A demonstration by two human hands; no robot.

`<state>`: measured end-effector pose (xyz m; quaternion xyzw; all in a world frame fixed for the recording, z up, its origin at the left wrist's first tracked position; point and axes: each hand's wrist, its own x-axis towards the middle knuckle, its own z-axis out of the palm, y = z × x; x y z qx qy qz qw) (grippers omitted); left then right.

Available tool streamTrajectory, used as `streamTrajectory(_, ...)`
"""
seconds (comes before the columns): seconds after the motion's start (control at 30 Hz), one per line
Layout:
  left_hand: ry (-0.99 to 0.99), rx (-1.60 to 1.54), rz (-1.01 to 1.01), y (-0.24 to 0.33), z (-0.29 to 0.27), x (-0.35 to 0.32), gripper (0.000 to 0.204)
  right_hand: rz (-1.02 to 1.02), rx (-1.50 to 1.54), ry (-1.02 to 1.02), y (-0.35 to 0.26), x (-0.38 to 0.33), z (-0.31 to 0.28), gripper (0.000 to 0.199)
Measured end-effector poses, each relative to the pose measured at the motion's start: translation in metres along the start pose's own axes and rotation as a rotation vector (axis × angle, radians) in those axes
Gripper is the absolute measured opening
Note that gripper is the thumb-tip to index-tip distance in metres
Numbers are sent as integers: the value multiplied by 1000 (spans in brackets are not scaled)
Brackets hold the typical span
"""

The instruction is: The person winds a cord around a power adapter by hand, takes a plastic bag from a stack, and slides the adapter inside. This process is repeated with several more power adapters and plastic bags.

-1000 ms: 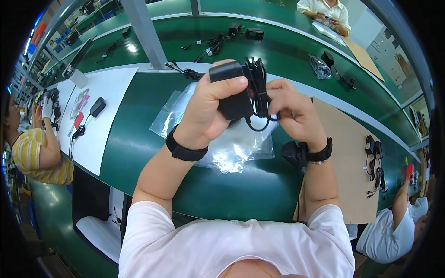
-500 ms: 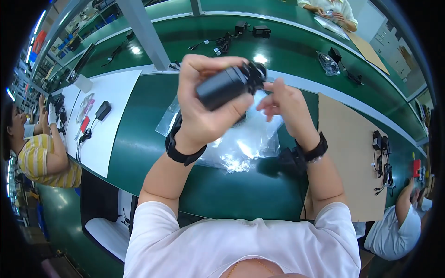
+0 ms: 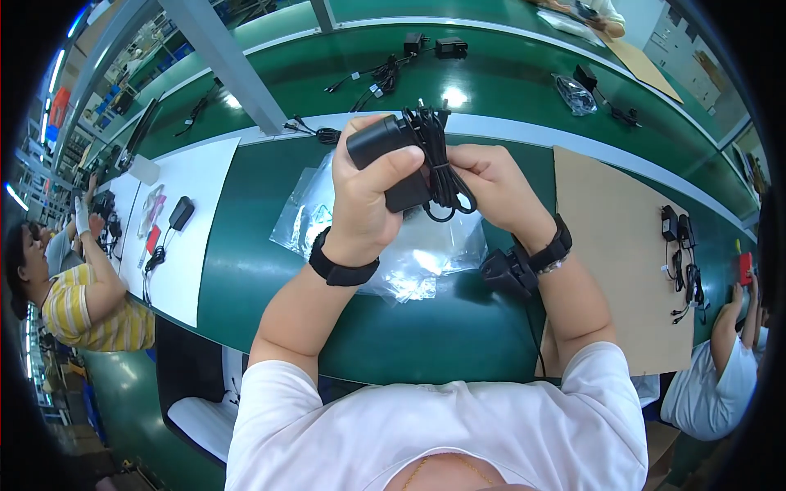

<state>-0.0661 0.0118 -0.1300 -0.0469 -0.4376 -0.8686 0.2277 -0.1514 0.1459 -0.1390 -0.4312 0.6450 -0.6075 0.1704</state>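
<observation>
My left hand (image 3: 360, 196) grips a black power adapter (image 3: 372, 141) above the green bench, with the thumb pressed across it. Another dark block (image 3: 407, 193) shows below the thumb; whether it belongs to the same adapter I cannot tell. A coiled black cable (image 3: 440, 172), tied in a bundle, hangs at the adapter's right end. Fingers and thumb of my right hand (image 3: 495, 184) close against the bundle's right side, their tips partly hidden. Beneath both hands lie clear plastic bags (image 3: 417, 254) in a loose pile.
A brown cardboard sheet (image 3: 606, 270) with several adapters (image 3: 678, 254) lies at right. White sheeting (image 3: 184, 270) at left bears another adapter (image 3: 182, 213). More adapters (image 3: 450, 47) sit beyond the rail. A metal post (image 3: 221, 65) rises at far left. Co-workers sit at both sides.
My left hand has turned the adapter, so the cable bundle now hangs toward the right. My right hand, apart from it before, has come in and closed on the bundle.
</observation>
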Motion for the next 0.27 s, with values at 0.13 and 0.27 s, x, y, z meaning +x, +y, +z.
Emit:
streamTrajectory(0.13,85,54,-22,4,3,1,39,-39,-186,-96,-3,1,-4,20)
streamTrajectory(0.27,184,274,64,0,-7,-5,48,-130,-32,-190,-5,6,2,20)
